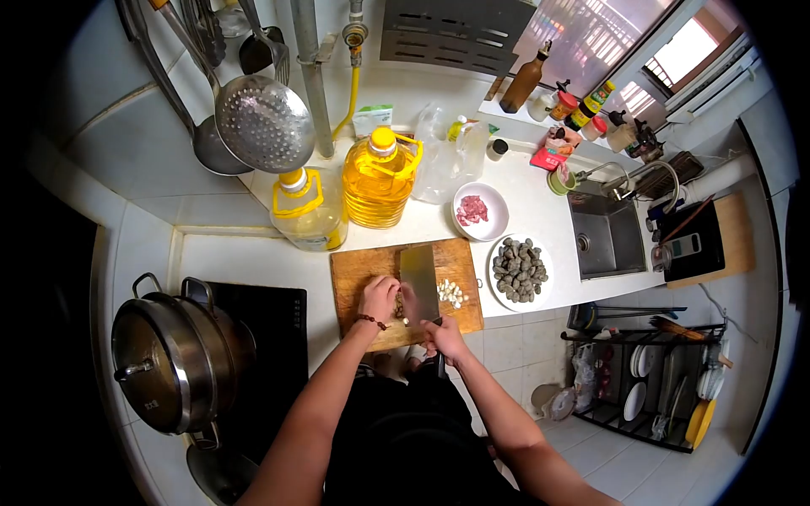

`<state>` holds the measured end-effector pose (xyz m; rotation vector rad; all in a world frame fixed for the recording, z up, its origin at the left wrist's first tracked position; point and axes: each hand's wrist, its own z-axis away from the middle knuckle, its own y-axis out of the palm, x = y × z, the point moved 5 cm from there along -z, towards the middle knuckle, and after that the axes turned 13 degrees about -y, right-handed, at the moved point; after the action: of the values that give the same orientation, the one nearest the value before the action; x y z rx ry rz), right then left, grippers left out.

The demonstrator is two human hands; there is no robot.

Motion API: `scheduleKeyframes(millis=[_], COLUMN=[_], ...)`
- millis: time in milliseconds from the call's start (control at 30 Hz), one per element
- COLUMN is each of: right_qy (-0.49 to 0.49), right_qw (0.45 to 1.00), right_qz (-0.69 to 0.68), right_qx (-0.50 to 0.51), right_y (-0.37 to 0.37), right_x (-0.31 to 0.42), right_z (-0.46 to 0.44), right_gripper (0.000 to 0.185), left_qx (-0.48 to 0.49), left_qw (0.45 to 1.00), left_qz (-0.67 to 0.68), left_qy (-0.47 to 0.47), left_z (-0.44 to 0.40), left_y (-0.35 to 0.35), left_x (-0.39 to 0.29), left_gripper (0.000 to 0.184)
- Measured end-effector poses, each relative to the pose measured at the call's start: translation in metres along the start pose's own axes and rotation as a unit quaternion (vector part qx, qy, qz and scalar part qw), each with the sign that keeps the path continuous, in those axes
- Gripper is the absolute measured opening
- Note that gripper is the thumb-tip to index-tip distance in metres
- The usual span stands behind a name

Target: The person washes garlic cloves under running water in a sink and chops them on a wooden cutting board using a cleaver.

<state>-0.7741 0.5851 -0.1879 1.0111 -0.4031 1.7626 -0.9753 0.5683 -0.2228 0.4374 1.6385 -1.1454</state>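
My right hand (447,339) is closed round the dark handle of a cleaver (419,278), whose broad blade lies over the wooden cutting board (359,266). My left hand (379,298), with a beaded bracelet at the wrist, rests on the board left of the blade. Its fingers are curled over a small brownish piece of food (400,305), mostly hidden by the fingers and blade; its kind cannot be made out. To the right of the blade lies a pile of chopped white pieces (453,293), which look like garlic.
Behind the board stand oil bottles (381,181) and a bowl of sliced meat (473,210). A plate of grey shellfish (520,270) sits to the right, before the sink (606,236). On the left, a steamer pot (173,363) stands by the black cooktop (278,337). Ladles (263,122) hang above.
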Motion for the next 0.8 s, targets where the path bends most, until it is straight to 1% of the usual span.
scheduleKeyframes(millis=[33, 67, 200, 267, 300, 367, 400, 433, 467, 500, 533, 567, 633, 667, 733, 800], right_qy=[0.008, 0.007, -0.001, -0.011, -0.019, -0.027, -0.028, -0.029, -0.030, -0.037, -0.043, -0.043, -0.052, -0.052, -0.031, -0.031], right_qw=[1.000, 1.000, 1.000, 1.000, 1.000, 0.999, 1.000, 1.000, 1.000, 0.999, 0.997, 0.997, 0.998, 0.998, 0.999, 0.999], right_qz=[-0.019, -0.018, 0.002, 0.012, 0.017, 0.023, 0.014, 0.005, 0.005, 0.033, 0.060, 0.058, 0.008, 0.009, 0.002, 0.003], right_qx=[0.004, 0.004, -0.002, 0.004, 0.007, 0.010, 0.004, -0.002, -0.001, -0.011, -0.021, -0.021, -0.025, -0.024, -0.038, -0.036], right_y=[-0.001, -0.001, 0.000, 0.002, 0.004, 0.004, 0.002, -0.001, -0.001, -0.003, -0.005, -0.002, 0.006, 0.010, 0.015, 0.016], right_x=[-0.001, 0.000, 0.005, 0.006, 0.008, 0.006, 0.002, 0.000, 0.000, 0.000, -0.001, 0.001, 0.009, 0.015, 0.021, 0.020], right_z=[0.000, 0.000, 0.000, 0.001, 0.002, 0.002, -0.002, -0.006, -0.009, -0.012, -0.014, -0.015, -0.014, -0.014, -0.012, -0.015], right_gripper=[0.016, 0.016, 0.013, 0.014, 0.014, 0.014, 0.014, 0.014, 0.014, 0.014, 0.015, 0.015, 0.016, 0.016, 0.018, 0.016], left_qx=[0.014, 0.012, -0.007, -0.001, -0.002, 0.004, 0.055, 0.054, 0.048, 0.044, 0.019, 0.020, 0.081, 0.096, 0.088, 0.081], left_qw=[0.999, 0.999, 0.999, 0.998, 0.998, 0.999, 0.993, 0.994, 0.995, 0.996, 0.999, 0.999, 0.993, 0.992, 0.994, 0.996], left_qz=[-0.026, -0.006, 0.007, 0.029, 0.029, -0.043, -0.073, -0.073, -0.042, -0.013, 0.000, -0.002, 0.016, 0.030, 0.020, 0.011], left_qy=[-0.034, -0.041, -0.053, 0.058, 0.057, -0.027, -0.068, -0.068, -0.070, -0.074, -0.041, -0.040, -0.083, -0.070, -0.056, -0.041], left_z=[-0.001, -0.003, -0.008, -0.009, -0.009, -0.011, -0.008, -0.004, 0.001, 0.007, 0.013, 0.018, 0.031, 0.035, 0.039, 0.036], left_y=[0.001, -0.003, -0.013, -0.011, -0.009, -0.006, -0.007, -0.008, -0.015, -0.021, -0.024, -0.025, -0.023, -0.023, -0.019, -0.014], left_x=[0.011, 0.007, -0.017, -0.034, -0.028, -0.004, 0.006, 0.009, 0.004, 0.000, -0.006, -0.013, -0.028, -0.035, -0.024, -0.014], left_gripper=[0.008, 0.008, 0.008, 0.009, 0.009, 0.009, 0.010, 0.010, 0.010, 0.010, 0.011, 0.011, 0.014, 0.015, 0.014, 0.012])
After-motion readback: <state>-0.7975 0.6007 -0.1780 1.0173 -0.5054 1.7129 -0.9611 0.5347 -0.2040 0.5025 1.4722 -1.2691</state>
